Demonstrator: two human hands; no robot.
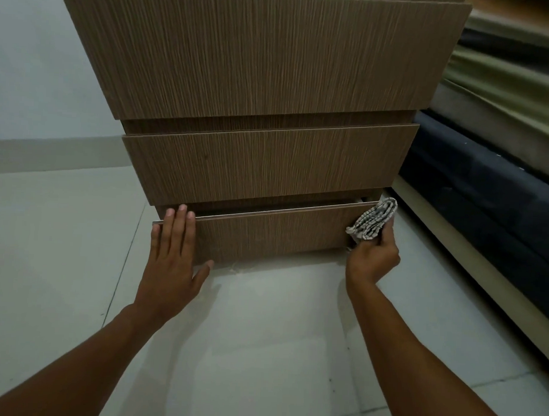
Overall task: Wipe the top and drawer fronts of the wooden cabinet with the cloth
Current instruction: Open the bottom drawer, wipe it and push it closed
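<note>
Two bare forearms reach in from the bottom of the view over the pale tiled floor (262, 332), and both end at the lowest drawer of the wooden cabinet (263, 58). The left hand (172, 254) lies flat against the left end of the bottom drawer front (266, 235), fingers straight and close together, fingertips just over its top edge, thumb splayed out along the lower edge; it holds nothing. The right hand (372, 258) is closed around the folded, patterned cloth (374, 222), which stands up out of the fist and touches the drawer front at its far right end, near the top corner.

The drawer front's long axis runs left to right between the two hands (it looks pulled slightly out, a dark gap showing above its top edge). So the unwiped length, as I judge it, lies to the left of the cloth, toward the flat left hand. The right hand is the one placed to make the stroke; the left seems to be steadying the drawer so that it does not slide in under pressure.

The middle drawer front (268, 167) and the tall upper drawer front (263, 58) rise above, untouched by either hand. The cabinet top is out of view. To the right, just beside the cabinet, lies stacked dark and green bedding (503, 122).
</note>
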